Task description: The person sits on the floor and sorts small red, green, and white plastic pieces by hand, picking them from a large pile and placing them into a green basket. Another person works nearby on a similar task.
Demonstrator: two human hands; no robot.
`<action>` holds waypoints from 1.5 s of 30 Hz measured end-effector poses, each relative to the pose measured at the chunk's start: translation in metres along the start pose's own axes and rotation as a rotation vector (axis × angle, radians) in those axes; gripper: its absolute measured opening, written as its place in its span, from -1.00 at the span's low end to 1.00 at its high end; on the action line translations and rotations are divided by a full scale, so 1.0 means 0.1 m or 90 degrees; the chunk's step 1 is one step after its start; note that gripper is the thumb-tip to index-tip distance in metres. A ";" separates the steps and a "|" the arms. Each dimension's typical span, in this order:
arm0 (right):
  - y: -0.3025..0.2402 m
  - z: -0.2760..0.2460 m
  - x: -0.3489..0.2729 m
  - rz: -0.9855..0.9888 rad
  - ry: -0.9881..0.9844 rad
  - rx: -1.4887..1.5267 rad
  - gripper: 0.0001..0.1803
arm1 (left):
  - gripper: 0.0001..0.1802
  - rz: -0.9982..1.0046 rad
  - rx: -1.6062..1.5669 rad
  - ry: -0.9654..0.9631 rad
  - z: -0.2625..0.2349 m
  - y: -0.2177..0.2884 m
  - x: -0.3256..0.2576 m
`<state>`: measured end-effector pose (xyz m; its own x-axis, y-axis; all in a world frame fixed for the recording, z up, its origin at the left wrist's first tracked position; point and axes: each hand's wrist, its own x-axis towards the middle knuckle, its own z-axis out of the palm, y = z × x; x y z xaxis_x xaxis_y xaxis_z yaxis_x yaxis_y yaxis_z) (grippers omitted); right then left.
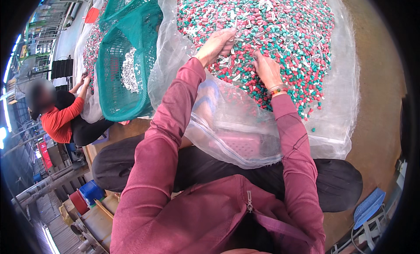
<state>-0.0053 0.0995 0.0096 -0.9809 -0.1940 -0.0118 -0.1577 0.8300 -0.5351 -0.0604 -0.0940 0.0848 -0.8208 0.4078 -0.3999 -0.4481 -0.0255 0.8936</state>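
A large heap of small red, teal and white plastic pieces (280, 26) lies on a clear plastic sheet (337, 123) in front of me. My left hand (216, 44) reaches into the near left side of the heap, fingers curled among the pieces. My right hand (267, 70) rests palm down on the pieces a little to the right, fingers buried in them. A beaded band circles the right wrist. Whether either hand grips any pieces cannot be told.
A green mesh basket (124, 83) holding white pieces stands to my left. Beyond it a person in a red top (59, 118) sits working at another heap. A pink perforated tray (240, 142) lies under the sheet by my lap. A blue plastic stool (369, 206) stands at lower right.
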 end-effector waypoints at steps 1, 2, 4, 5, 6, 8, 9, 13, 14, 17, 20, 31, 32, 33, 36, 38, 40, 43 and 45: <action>0.02 0.05 -0.03 -0.007 0.047 0.014 -0.73 | -0.72 0.001 0.085 0.030 -0.01 0.02 -0.01; 0.05 0.08 -0.03 0.015 0.065 0.055 -0.74 | -0.72 0.019 0.162 0.023 -0.02 0.04 -0.03; 0.12 0.07 -0.07 0.083 0.086 0.132 -0.75 | -0.76 0.017 0.019 0.016 -0.04 0.05 -0.06; 0.16 0.02 -0.04 0.152 0.060 0.301 -0.73 | -0.77 0.033 -0.124 -0.027 -0.05 0.06 -0.07; 0.17 -0.02 -0.02 0.112 0.103 0.517 -0.72 | -0.78 0.047 -0.271 -0.022 -0.06 0.06 -0.08; 0.29 -0.23 -0.07 0.203 -0.083 0.945 -0.75 | -0.82 0.036 -0.332 -0.119 -0.09 0.04 -0.07; 0.30 -0.30 -0.11 0.178 -0.085 1.065 -0.77 | -0.82 0.014 -0.307 -0.109 -0.09 0.00 -0.07; 0.38 -0.58 -0.17 0.030 -0.127 1.349 -0.71 | -0.72 -0.073 0.242 -0.006 -0.05 -0.31 -0.02; 0.38 -0.62 -0.19 0.038 -0.129 1.343 -0.71 | -0.67 -0.004 0.552 0.047 -0.01 -0.43 0.00; 0.37 -0.69 -0.17 0.053 -0.141 1.310 -0.71 | -0.63 0.119 0.961 0.168 0.11 -0.81 -0.06; 0.42 -0.77 -0.17 0.174 -0.110 1.226 -0.73 | -0.73 0.154 0.995 0.176 0.14 -0.96 -0.03; 1.40 -0.83 -0.45 0.384 0.286 0.329 -0.63 | -0.90 0.005 -0.481 -0.306 0.23 -0.14 -0.03; 1.35 -0.66 -0.44 0.356 0.290 0.248 -0.60 | -0.89 0.002 -0.503 -0.331 0.30 -0.12 -0.01; 1.24 -0.45 -0.41 0.333 0.289 0.275 -0.59 | -0.87 -0.009 -0.524 -0.351 0.37 -0.12 0.01; 0.97 -0.10 -0.44 0.274 0.172 0.238 -0.62 | -0.78 -0.043 -0.476 -0.283 0.59 -0.07 0.12; 0.84 -0.05 -0.53 0.296 0.066 0.225 -0.67 | -0.76 -0.064 -0.347 -0.240 0.72 0.03 0.25; 0.79 -0.11 -0.60 0.264 -0.058 0.229 -0.78 | -0.72 -0.068 -0.209 -0.195 0.85 0.12 0.38; 0.75 -0.26 -0.68 0.201 -0.216 0.300 -0.85 | -0.71 -0.051 0.081 -0.167 0.99 0.15 0.55; 0.77 -0.42 -0.76 0.190 -0.206 0.407 -0.79 | -0.68 0.007 0.378 -0.124 1.08 0.07 0.69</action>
<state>0.0526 0.2002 0.0049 -0.8741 -0.2351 -0.4251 0.3002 0.4267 -0.8531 -0.0817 0.0330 0.0851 -0.7194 0.5712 -0.3952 -0.1200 0.4582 0.8807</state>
